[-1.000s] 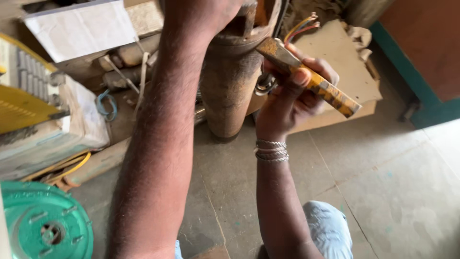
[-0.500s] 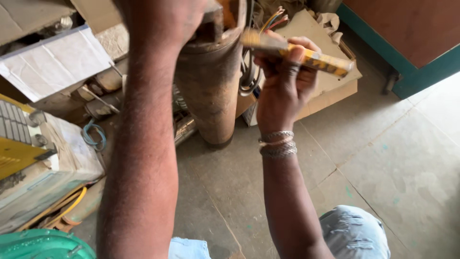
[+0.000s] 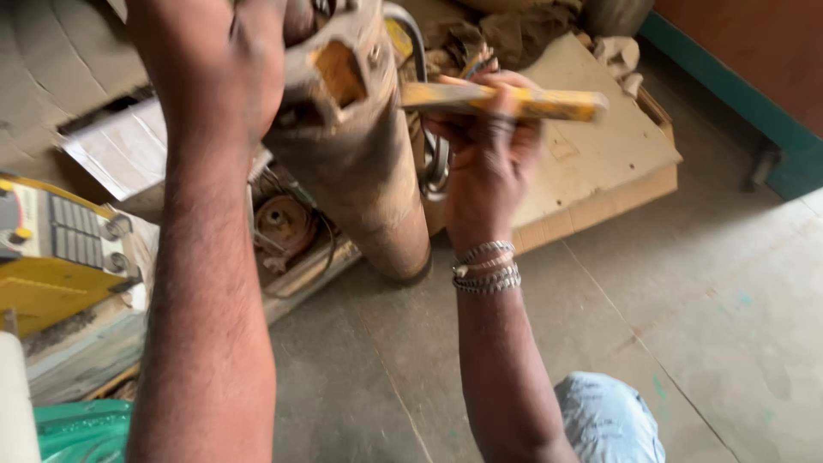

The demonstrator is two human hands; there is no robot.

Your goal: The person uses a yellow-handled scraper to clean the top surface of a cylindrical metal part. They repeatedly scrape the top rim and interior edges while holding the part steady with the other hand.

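left hand (image 3: 214, 60) steadies the rusty cylinder (image 3: 360, 163); right hand (image 3: 484, 146) clenches the yellow-handled tool (image 3: 506, 100). keep strikes square, cylinder braced.

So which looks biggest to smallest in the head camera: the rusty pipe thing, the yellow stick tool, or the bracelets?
1. Rusty brown cylinder, standing on the floor: clearly the largest.
2. Yellow tool handle, held in the right hand: long but thin.
3. Silver bracelets on the right wrist: smallest.

The picture is blurred, yet the order is plain.
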